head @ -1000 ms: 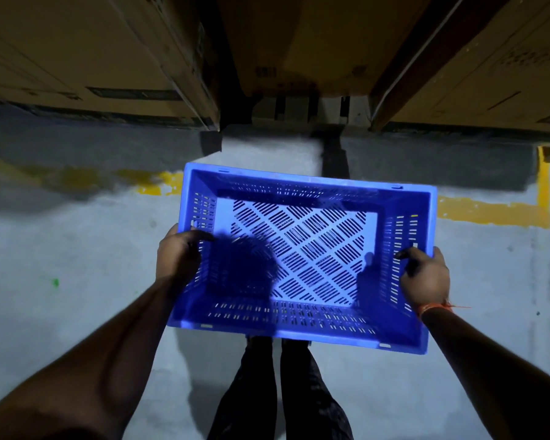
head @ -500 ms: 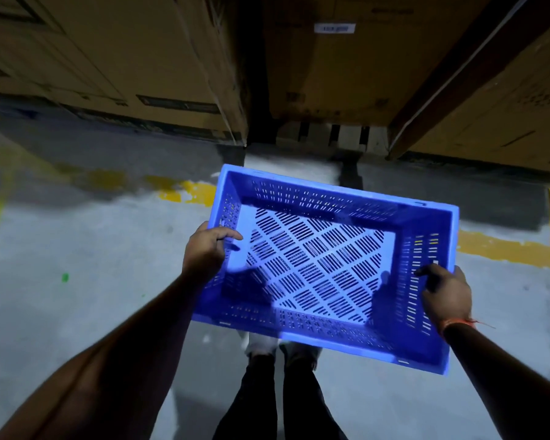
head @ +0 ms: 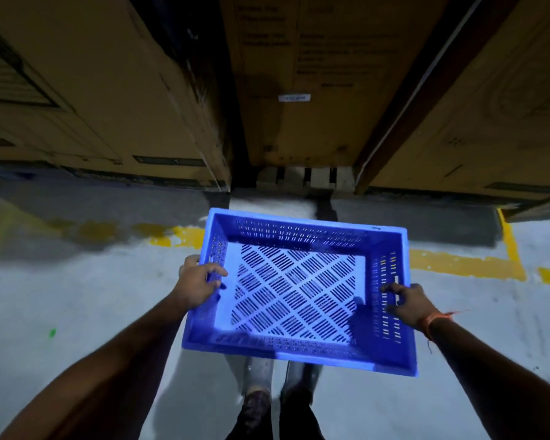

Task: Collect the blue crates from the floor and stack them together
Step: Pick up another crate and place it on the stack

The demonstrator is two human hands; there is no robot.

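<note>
A blue crate (head: 299, 293) is held off the floor (head: 77, 296) in front of the person, open side up, its slotted base and perforated walls in view. It hangs above the person's shoes (head: 280, 385), tilted slightly, with the right end a little nearer the camera.

The left hand (head: 197, 285) grips the left short wall: the thumb sits outside on the rim and the fingers (head: 215, 271) curl over the rim into the crate, close together.

The right hand (head: 408, 304) grips the right short wall, fingers hooked over the rim and slightly spread against the inner face. An orange thread (head: 432, 319) circles that wrist.

Beyond the crate, tall cardboard boxes (head: 92, 100) stand in a row along the far edge of the grey floor, one of them on a wooden pallet (head: 305, 179). Worn yellow lines (head: 464, 265) run across the floor under and beside the crate's far edge. A small green speck (head: 52, 332) lies on the floor to the left, well apart from the crate
</note>
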